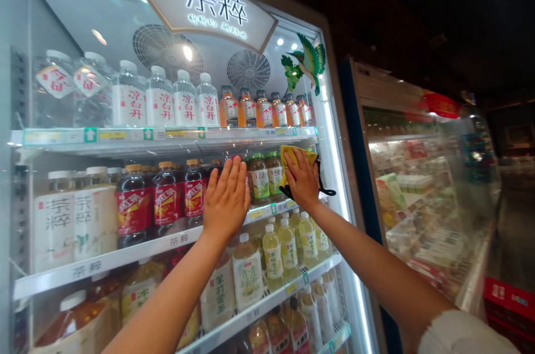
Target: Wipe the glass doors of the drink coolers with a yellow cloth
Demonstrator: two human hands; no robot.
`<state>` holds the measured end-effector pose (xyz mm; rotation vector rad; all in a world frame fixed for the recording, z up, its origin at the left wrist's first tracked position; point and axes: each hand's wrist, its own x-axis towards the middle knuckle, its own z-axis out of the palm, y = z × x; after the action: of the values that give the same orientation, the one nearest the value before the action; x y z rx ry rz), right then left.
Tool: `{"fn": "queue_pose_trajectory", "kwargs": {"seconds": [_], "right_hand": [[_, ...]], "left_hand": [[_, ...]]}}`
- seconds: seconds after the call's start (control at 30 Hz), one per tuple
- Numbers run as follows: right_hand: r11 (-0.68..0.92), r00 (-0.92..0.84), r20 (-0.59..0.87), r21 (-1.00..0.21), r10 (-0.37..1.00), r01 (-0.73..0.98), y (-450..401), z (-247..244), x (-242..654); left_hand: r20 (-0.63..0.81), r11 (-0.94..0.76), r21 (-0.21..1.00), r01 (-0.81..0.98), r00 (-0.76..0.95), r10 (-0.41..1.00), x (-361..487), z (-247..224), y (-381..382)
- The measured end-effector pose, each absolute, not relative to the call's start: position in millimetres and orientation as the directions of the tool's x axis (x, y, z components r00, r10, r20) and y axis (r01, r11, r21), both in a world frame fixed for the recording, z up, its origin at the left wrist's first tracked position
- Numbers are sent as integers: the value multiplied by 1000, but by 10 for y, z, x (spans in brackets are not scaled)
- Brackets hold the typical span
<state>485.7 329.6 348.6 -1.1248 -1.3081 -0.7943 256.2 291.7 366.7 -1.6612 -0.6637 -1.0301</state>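
Observation:
A tall drinks fridge with a glass door [259,142] fills most of the view. My left hand [228,195] lies flat against the glass with its fingers stretched out and nothing in it. To its right, my right hand [301,178] presses a yellow and black cleaning cloth [288,158] onto the glass, near the door's lit right edge. A dark loop hangs from the cloth's lower right corner. Behind the glass, between my hands, stand green tea bottles [259,178].
Bottled drinks fill several shelves, with clear water bottles [161,100] on top and dark red-labelled bottles [134,206] below. A lit sign [209,8] tops the fridge. To the right are an open chiller [412,187] and a red box [507,301].

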Motion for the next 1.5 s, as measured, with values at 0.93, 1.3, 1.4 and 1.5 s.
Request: {"fn": "queue_pose_trajectory", "kwargs": {"seconds": [0.93, 1.3, 1.4, 1.5], "right_hand": [[224, 150, 972, -190, 182, 956, 3482, 3409, 5989], [245, 103, 985, -135, 140, 960, 3707, 3529, 6645], [242, 158, 982, -178, 102, 954, 3771, 3370, 6672], [256, 94, 988, -124, 125, 959, 3781, 3521, 6736]], "left_hand": [[780, -298, -593, 748, 625, 16, 3968, 3534, 3169], [796, -244, -572, 783, 602, 68, 4585, 3589, 3296], [786, -234, -587, 775, 614, 62, 4602, 3532, 3306], [781, -226, -598, 769, 622, 53, 4649, 3555, 3328]]}}
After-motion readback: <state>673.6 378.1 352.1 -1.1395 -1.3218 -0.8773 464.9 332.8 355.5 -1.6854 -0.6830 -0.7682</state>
